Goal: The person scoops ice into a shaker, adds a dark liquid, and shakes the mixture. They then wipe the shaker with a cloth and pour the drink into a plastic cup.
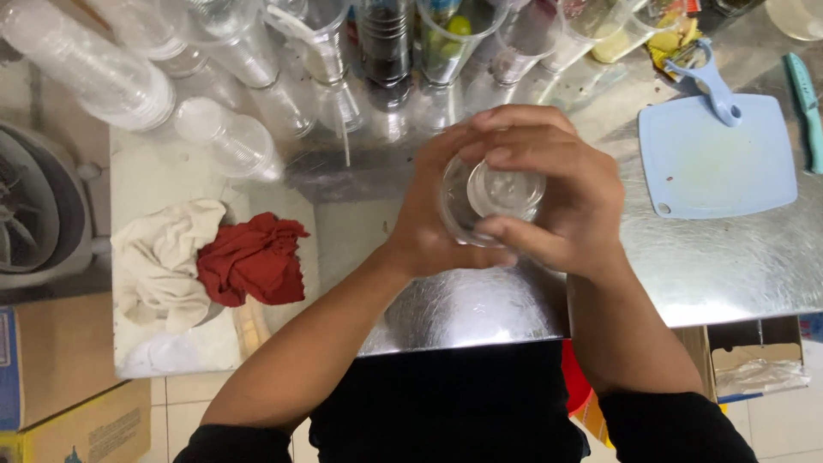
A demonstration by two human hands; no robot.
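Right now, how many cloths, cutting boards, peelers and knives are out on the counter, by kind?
Cloths: 2, a cream cloth and a red cloth
Cutting boards: 1, the blue cutting board
Peelers: 1, the blue peeler
Knives: 1, the teal knife
Total: 5

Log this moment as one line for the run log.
left hand: holds clear plastic cup | right hand: cups it too | below: steel counter | right: blue cutting board
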